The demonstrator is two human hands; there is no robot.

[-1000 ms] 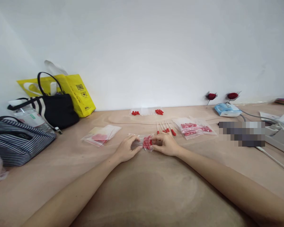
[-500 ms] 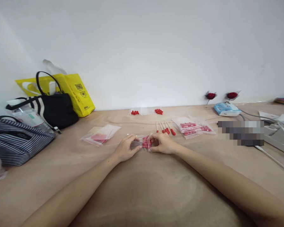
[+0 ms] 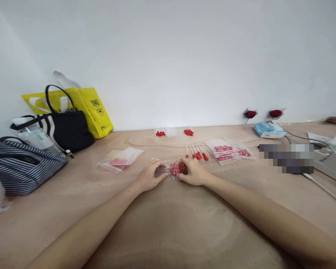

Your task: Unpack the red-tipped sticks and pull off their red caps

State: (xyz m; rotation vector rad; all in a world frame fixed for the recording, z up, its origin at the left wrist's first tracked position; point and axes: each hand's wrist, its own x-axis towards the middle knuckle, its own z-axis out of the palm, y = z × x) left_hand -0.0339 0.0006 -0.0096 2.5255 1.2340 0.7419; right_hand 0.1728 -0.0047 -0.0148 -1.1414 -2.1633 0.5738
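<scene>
Between my hands lies a clear plastic bag (image 3: 174, 169) with red-ended pieces and thin clear stems inside. My left hand (image 3: 150, 176) is closed on the bag's left end, thumb and fingers pinching it. My right hand (image 3: 195, 172) grips the right end, beside the red part. Just beyond my right hand, several droppers with red bulbs (image 3: 205, 156) lie in a row, their thin stems pointing away from me. To their right rests a pile of clear zip bags (image 3: 224, 151) holding red pieces. Flat bags with red edges (image 3: 121, 160) are stacked left of my left hand.
At the wall lie two small heaps of red bulbs (image 3: 188, 132) on clear plastic. Bags, among them a yellow bag (image 3: 98, 119) and a striped bag (image 3: 25, 168), stand at the left. A blue tissue pack (image 3: 269, 130), cables and a power strip (image 3: 329, 164) occupy the right.
My right hand has shifted slightly right along the bag, showing more of the red part. The whole view has moved slightly; my left hand keeps its hold.
</scene>
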